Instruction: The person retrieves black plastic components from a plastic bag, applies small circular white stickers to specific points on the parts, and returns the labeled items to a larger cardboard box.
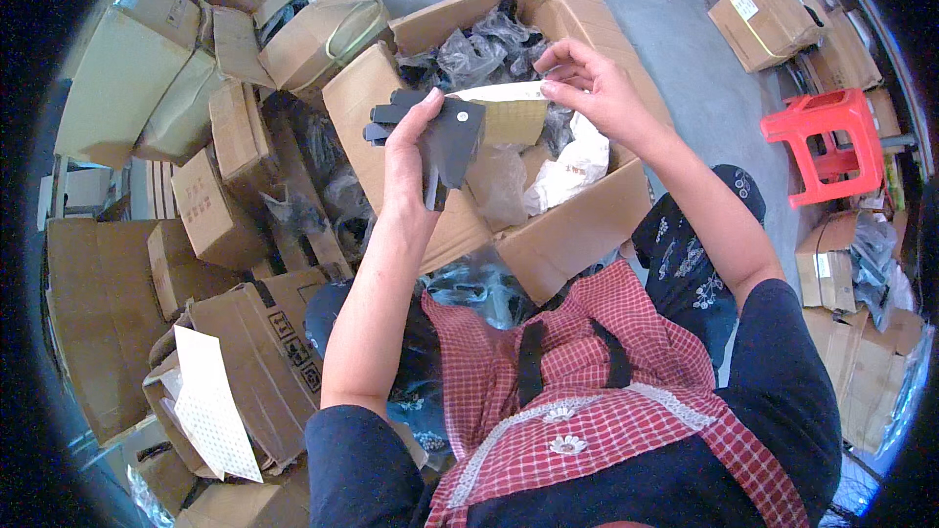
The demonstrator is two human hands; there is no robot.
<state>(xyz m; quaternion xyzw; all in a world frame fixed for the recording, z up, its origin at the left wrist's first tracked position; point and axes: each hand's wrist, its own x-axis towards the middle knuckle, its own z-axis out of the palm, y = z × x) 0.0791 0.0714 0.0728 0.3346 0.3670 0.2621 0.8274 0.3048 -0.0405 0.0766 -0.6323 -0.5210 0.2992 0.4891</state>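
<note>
My left hand (411, 142) grips several flat black boxes (456, 137), fanned a little. A small round white sticker shows on the front one. Beside them, above the open carton, a pale yellowish sheet (515, 121) with a white upper edge stretches toward my right hand (597, 88). The right thumb and fingers are bent in a pinch at the sheet's right end; the exact contact is hard to make out. Below both hands, the open cardboard carton (577, 244) holds dark items in clear plastic bags (479, 54) and a crumpled white bag (572, 171).
Cardboard boxes (127, 68) crowd the left side, and a white sheet with rows of dots (210, 406) leans on a carton at lower left. A red plastic stool (827, 142) stands at right, near more boxes (768, 15). Grey floor (675, 88) runs between.
</note>
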